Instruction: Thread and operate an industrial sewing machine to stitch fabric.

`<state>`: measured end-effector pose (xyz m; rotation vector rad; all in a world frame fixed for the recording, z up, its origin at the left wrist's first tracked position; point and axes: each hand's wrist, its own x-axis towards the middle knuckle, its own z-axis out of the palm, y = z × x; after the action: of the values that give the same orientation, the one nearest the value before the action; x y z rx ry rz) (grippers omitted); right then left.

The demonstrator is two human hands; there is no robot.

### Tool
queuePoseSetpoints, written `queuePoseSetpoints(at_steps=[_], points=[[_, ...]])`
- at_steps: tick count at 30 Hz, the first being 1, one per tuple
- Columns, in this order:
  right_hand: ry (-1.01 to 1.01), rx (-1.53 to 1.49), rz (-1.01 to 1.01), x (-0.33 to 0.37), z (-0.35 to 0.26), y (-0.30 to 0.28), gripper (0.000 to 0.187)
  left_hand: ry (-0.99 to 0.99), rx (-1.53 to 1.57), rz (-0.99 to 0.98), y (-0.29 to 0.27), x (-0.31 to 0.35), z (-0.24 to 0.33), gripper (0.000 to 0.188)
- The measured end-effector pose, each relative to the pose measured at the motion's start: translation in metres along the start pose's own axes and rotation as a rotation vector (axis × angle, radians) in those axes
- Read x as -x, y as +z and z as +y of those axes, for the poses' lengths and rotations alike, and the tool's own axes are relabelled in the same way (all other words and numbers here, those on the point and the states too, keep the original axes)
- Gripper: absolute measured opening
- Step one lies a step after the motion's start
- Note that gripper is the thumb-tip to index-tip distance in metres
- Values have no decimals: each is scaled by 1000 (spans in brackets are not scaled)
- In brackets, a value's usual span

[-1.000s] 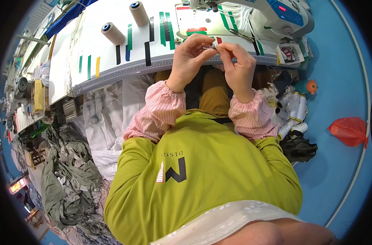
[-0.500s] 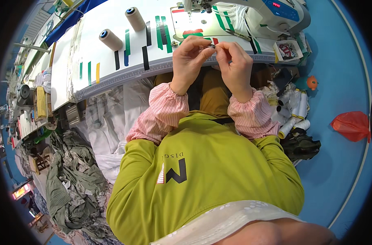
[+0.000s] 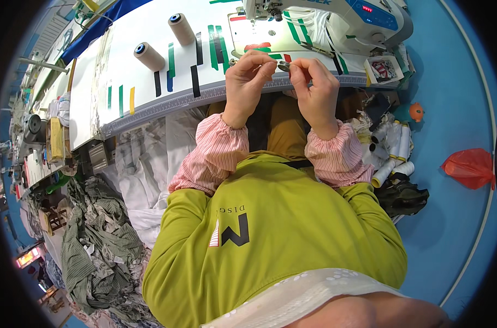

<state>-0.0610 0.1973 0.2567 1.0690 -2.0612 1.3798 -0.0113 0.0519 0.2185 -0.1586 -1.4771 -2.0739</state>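
Small metal piece (image 3: 283, 66): round-looking and shiny, between the two hands, above the front edge of the worktop (image 3: 136, 30); its fine detail is too small to tell.
Right hand (image 3: 318, 87): thumb and fingers bent inward, pinching the metal piece at the tips.
Left hand (image 3: 244, 85): thumb and forefinger tips drawn together just beside the piece; whether they grip anything thin I cannot tell.
Sewing machine (image 3: 336, 15): white with a blue panel, beyond the hands.
Snips (image 3: 318, 50): lying on the worktop, beyond the right hand.
White box (image 3: 384, 69): right of the right hand, small items inside.
Thread cones: two, beige, one (image 3: 181, 29) farther back and one (image 3: 149, 56) nearer, both left of the left hand.
Ruler strip (image 3: 155, 104): along the worktop's front edge.
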Motion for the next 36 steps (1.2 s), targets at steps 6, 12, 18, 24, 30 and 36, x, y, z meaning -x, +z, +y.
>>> queuePoseSetpoints(at_steps=[6,12,18,24,30,36], points=[[69,-44,-44,-3,-2,-5,7,-63,-99,-93,-5,-1,5,3],[43,0,-129,-8,3,-12,5,134,-462,-201,-7,-9,8,4],[-67,86,-81,-9,6,-16,7,141,-221,-58,3,-15,2,6],[-179,149,-146,-25,25,-22,14,-159,210,-235,13,-25,-8,4],[-286,232,-112,-44,16,-48,13,-351,-55,-269,14,-48,-6,9],[-231,264,-131,-39,32,-60,13,-289,197,-420,38,-53,-16,10]])
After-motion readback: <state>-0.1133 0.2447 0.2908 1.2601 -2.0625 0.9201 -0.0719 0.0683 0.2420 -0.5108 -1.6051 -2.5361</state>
